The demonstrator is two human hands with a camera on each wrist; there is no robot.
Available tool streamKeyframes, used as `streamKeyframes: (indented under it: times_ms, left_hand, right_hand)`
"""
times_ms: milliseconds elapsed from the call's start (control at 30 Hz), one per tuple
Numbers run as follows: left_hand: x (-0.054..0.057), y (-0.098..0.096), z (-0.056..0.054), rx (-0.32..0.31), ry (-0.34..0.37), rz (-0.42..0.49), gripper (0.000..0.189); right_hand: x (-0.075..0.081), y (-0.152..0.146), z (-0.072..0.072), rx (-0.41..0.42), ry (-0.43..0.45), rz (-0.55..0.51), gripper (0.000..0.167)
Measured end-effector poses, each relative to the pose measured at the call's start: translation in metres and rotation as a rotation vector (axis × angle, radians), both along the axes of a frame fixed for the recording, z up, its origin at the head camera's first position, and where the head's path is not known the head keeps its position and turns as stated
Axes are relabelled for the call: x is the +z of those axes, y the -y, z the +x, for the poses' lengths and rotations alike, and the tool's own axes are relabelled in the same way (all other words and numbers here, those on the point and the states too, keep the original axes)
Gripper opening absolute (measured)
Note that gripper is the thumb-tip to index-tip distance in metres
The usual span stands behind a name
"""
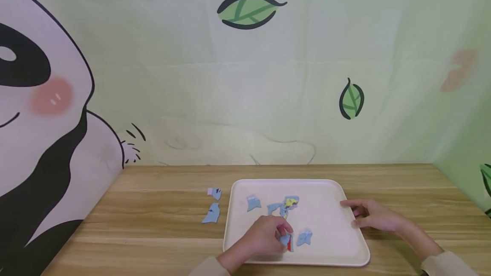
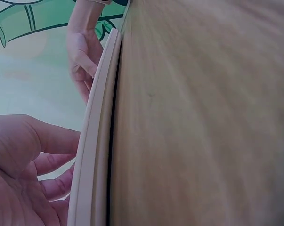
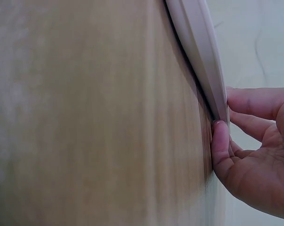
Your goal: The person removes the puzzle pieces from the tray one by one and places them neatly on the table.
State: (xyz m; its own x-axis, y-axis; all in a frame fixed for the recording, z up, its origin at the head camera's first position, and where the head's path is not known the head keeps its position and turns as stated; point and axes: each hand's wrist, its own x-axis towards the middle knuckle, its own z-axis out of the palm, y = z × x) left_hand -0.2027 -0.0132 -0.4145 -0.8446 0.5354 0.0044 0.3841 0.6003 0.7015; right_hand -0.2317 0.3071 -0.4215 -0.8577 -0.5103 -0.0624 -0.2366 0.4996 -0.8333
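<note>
A white tray point(image 1: 326, 248) lies on the wooden table with several puzzle pieces in it, mostly light blue. My left hand point(image 1: 264, 235) is low over the tray's front part, its fingers and thumb curled about a blue-and-red puzzle piece point(image 1: 289, 242). In the left wrist view the rim hides the fingertips of the left hand point(image 2: 28, 174). Right of that piece lies a blue puzzle piece point(image 1: 304, 237). My right hand point(image 1: 377, 215) holds the tray's right rim; in the right wrist view its thumb point(image 3: 220, 141) presses the rim's outer side.
Farther back in the tray is a cluster of puzzle pieces with a yellow patch point(image 1: 291, 202), and a separate blue piece point(image 1: 253, 203) left of it. Two loose pieces, upper point(image 1: 215, 194) and lower point(image 1: 212, 214), lie on the table point(image 1: 153, 212) left of the tray. A printed wall point(image 1: 192, 76) stands behind.
</note>
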Motion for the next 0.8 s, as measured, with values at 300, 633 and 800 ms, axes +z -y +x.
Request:
streamKeyframes:
  times_ms: [300, 633, 800]
  left_hand:
    - [-0.0002, -0.0013, 0.0019, -0.031, -0.057, 0.013, 0.033]
    - [-0.0019, -0.0009, 0.0009, -0.056, -0.003, 0.028, 0.027]
    - [-0.0020, 0.0025, 0.0006, -0.058, 0.032, 0.041, 0.024]
  right_hand:
    - [0.0020, 0.0012, 0.0004, -0.008, 0.009, 0.007, 0.060]
    - [0.0008, 0.0010, 0.0008, -0.002, -0.014, 0.004, 0.056]
    - [0.0006, 0.0012, 0.0007, 0.003, -0.022, 0.001, 0.056]
